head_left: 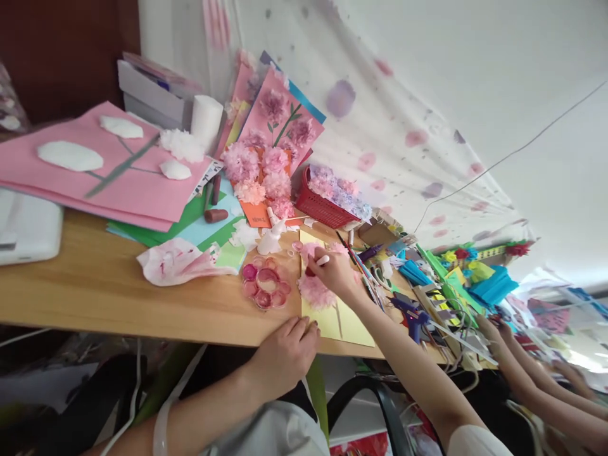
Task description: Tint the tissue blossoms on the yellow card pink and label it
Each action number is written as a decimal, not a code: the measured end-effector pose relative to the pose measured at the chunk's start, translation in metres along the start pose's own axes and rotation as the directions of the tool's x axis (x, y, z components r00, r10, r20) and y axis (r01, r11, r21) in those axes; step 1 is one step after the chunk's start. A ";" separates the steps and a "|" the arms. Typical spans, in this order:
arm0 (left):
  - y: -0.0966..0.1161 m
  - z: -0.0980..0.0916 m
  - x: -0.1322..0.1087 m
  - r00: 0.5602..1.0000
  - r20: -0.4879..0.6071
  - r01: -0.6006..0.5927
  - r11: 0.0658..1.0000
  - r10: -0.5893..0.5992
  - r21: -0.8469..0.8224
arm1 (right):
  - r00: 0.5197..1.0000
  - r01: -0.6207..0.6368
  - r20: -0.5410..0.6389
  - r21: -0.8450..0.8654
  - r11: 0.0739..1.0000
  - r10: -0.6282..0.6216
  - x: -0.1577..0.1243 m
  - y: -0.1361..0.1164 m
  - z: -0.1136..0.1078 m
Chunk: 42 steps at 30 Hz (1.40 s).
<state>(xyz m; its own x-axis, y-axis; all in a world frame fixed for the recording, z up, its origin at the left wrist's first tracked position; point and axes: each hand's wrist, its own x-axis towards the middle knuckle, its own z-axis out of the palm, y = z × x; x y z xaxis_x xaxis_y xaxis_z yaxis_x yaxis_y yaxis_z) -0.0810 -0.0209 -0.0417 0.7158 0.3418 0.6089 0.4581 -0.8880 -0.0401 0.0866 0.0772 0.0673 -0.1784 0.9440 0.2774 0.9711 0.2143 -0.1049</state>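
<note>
A yellow paper sheet (354, 326) with pink tissue-paper flowers (317, 292) and a drawn stem lies at the table's front edge. Over the flowers, my right hand (336, 273) pinches a marker (323, 260); its white end shows, while its tip is partly hidden by the fingers. My left hand (287, 356) is curled at the table edge, fingertips pressing the near left corner of the sheet. Left of the flowers sits a flower-shaped paint palette (266, 282) with pink and red wells. Behind it stands a small white glue bottle (272, 238).
A crumpled pink-stained tissue (178, 261) and pink paper (95, 171) with white pads lie left. A red basket (323, 206) of paper flowers stands behind. To the right are brushes (356, 256), a blue glue gun (413, 316) and another person's hands (496, 335).
</note>
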 end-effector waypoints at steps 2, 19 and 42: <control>0.000 0.000 0.000 1.000 -0.003 -0.008 1.000 0.008 0.021 | 0.996 -0.043 -0.079 0.034 0.999 0.045 0.005 0.013 -0.007; 0.003 -0.006 0.008 0.999 -0.025 0.033 0.990 -0.030 0.136 | 0.954 -0.079 -0.234 0.397 0.914 0.184 -0.115 0.007 0.015; 0.004 -0.003 0.006 0.991 -0.137 0.014 0.990 0.005 0.142 | 0.983 -0.023 -0.148 0.492 0.870 0.110 -0.154 -0.013 0.014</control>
<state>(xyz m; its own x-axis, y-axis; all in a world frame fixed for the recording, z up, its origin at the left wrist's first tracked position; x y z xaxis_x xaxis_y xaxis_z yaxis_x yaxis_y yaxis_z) -0.0767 -0.0229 -0.0352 0.6391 0.2915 0.7117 0.5386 -0.8302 -0.1436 0.0995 -0.0670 0.0121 -0.0449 0.9142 0.4027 0.7713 0.2879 -0.5676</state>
